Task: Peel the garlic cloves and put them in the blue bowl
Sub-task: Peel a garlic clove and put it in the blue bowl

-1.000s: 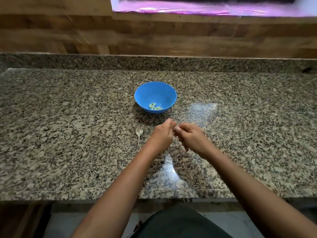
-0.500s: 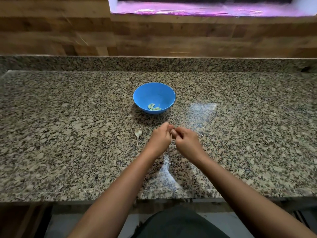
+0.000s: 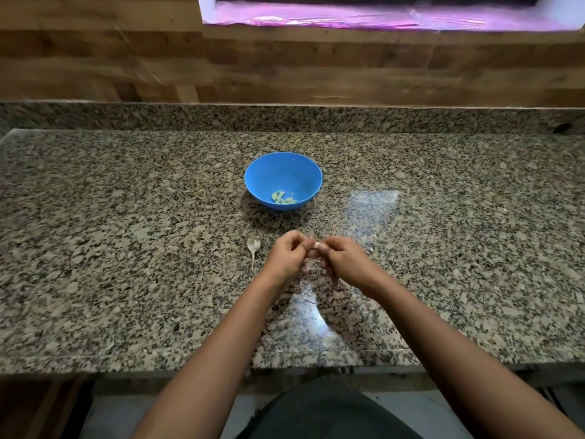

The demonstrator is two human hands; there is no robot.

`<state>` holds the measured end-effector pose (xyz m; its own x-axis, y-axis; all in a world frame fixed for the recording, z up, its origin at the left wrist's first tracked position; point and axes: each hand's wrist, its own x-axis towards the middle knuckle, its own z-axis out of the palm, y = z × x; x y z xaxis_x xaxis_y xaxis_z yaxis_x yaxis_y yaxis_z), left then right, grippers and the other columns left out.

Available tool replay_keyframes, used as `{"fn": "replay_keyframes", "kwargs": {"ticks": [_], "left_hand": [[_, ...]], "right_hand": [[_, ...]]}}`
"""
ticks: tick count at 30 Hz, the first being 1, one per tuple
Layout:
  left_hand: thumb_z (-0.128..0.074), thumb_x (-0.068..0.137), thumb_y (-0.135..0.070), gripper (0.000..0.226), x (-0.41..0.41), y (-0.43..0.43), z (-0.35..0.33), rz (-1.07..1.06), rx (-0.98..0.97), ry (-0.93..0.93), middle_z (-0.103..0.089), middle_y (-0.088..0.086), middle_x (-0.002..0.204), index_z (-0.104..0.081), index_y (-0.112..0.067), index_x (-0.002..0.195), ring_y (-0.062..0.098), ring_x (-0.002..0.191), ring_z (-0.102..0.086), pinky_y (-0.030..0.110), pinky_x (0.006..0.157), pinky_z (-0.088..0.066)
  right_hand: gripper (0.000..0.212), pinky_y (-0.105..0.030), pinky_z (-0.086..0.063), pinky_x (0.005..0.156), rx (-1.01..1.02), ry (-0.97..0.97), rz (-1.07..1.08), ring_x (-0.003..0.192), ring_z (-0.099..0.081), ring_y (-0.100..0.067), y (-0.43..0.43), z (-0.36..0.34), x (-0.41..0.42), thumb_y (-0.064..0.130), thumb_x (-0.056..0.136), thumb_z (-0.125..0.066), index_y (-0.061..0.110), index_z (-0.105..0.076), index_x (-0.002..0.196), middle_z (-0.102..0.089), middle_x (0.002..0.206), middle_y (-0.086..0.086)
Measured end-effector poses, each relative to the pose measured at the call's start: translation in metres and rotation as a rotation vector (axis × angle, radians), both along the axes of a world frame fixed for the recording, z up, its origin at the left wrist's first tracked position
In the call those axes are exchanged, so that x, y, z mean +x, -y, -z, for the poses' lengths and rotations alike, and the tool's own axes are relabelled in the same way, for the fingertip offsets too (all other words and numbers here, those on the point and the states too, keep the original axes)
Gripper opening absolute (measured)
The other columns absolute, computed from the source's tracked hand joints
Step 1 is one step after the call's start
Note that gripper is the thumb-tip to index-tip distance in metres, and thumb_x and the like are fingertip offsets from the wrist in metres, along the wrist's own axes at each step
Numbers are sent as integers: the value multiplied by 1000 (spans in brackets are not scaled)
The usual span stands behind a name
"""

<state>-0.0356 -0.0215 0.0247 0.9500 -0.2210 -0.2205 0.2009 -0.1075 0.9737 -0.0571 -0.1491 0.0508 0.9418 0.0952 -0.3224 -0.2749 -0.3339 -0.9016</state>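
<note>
Speckled grey-brown granite counter [image 3: 126, 248]; round blue plastic bowl [image 3: 286, 171] at centre, beyond the hands, a few pale peeled garlic cloves [image 3: 281, 198] on its bottom; left hand [image 3: 286, 258] and right hand [image 3: 346, 263] meet on the near side, fingers curled, both pinching one small pale garlic clove [image 3: 317, 245], mostly hidden; pale papery garlic stalk [image 3: 253, 247] lies just left of the left hand.

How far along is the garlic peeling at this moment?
Done: a few peeled cloves lie in the blue bowl. In hand: the left hand and right hand pinch one small clove between their fingertips, above the counter. Left: that clove is not yet in the bowl. A pale stalked piece lies beside the left hand; whether it holds more cloves cannot be told.
</note>
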Motion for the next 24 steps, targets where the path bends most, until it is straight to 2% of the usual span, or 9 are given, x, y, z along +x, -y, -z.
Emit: {"fn": "replay_keyframes", "kwargs": {"ticks": [3,5,6,9,11,12,16,20,24], "left_hand": [[-48,96,-10,18,1,-2,0,25,42,65,-53,0,68,-50,-14,79,10,50,-42,23,46,-37],[-49,96,-13,19,3,-4,2,45,89,99,-52,1,69,-51,-15,78,12,53,-41,28,49,-35],[-49,96,-16,19,4,-5,2,43,111,98,-51,1,68,-52,-14,78,13,54,-40,29,50,-33],[-45,98,-25,25,8,-2,0,26,188,5,-48,1,66,-54,-8,82,12,52,-37,25,45,-29],[-42,99,-27,26,7,1,2,40,157,-92,-51,3,73,-53,-7,86,11,53,-40,22,43,-32],[-42,99,-26,25,6,0,3,48,133,-111,-51,3,75,-53,-7,86,11,53,-42,22,44,-34],[-49,97,-24,21,6,-2,6,37,171,-49,-54,2,70,-52,-13,79,9,49,-45,22,45,-38],[-54,94,-30,21,3,0,4,-30,297,73,-55,-3,63,-52,-16,78,6,46,-49,16,43,-39],[-52,95,-27,16,0,2,1,-15,362,193,-56,-4,70,-51,-17,83,8,54,-52,10,42,-39]], "right_hand": [[25,-21,-35,38,353,-163,83,43,-40,-11,3,-1,0,8,98,-39,2,-56,81,-43,55,-2],[25,-21,-35,39,399,-185,98,44,-39,-11,3,2,-1,8,98,-39,3,-56,80,-43,55,-2],[24,-22,-36,41,276,-106,78,46,-40,-11,1,4,-2,10,98,-40,3,-56,81,-45,57,-1],[21,-21,-38,53,-337,251,-56,56,-43,-8,-2,13,-5,16,98,-43,7,-56,83,-50,69,1],[18,-14,-35,55,-488,347,-105,59,-42,-4,-2,17,-7,15,97,-44,12,-55,83,-49,71,5],[17,-14,-37,54,-460,337,-91,59,-43,-4,-1,17,-7,15,97,-45,12,-57,85,-51,70,4],[13,-29,-55,58,48,129,168,57,-56,-16,2,16,-6,11,89,-60,5,-69,97,-67,79,-17],[11,-24,-55,55,359,-61,255,57,-59,-17,4,12,-4,-1,83,-62,-6,-65,92,-62,80,-19],[10,-23,-56,53,600,-221,323,55,-62,-19,6,5,0,-6,85,-56,-12,-61,91,-64,75,-17]]}}
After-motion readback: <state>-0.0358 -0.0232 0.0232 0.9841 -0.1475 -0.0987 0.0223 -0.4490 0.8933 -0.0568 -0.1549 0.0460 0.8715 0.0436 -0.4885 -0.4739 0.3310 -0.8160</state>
